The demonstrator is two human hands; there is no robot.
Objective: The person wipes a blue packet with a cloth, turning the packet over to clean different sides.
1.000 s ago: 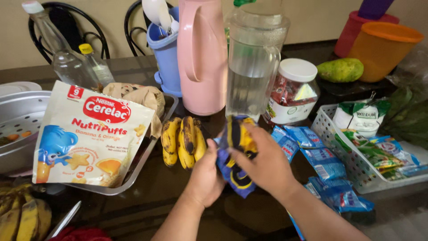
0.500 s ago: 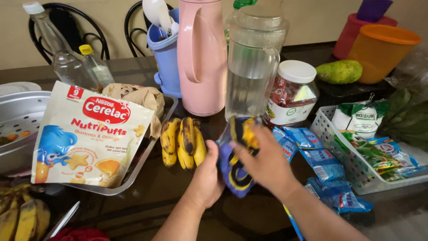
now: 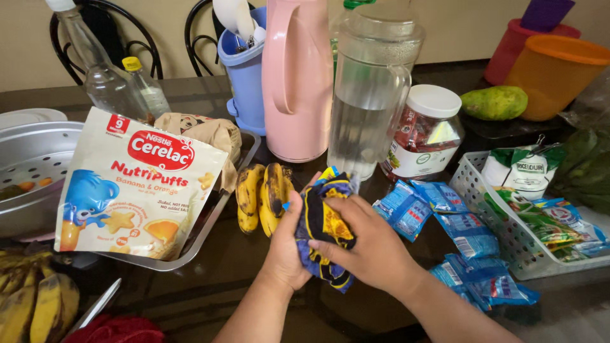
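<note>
Both of my hands hold a crumpled blue and yellow cloth point(image 3: 321, 222) just above the dark table. My left hand point(image 3: 287, 244) grips its left side from below. My right hand point(image 3: 367, 244) closes over its right side, fingers curled into the fabric. A small bunch of spotted yellow bananas point(image 3: 262, 195) lies right beside my left hand. Just behind the cloth stands a clear water pitcher point(image 3: 372, 95), next to a pink jug point(image 3: 298, 79).
A metal tray point(image 3: 210, 225) at left carries a snack pouch point(image 3: 136, 184) and a brown paper bag point(image 3: 203, 130). Blue sachets point(image 3: 457, 235) lie at right, beside a white basket point(image 3: 508, 235) of packets. A white-lidded jar point(image 3: 424, 130), bottles, a steamer pan point(image 3: 25, 171) and more bananas point(image 3: 32, 305) surround.
My hands have drawn the cloth slightly lower and bunched it tighter, with my right hand closing further over it. The view has shifted a little.
</note>
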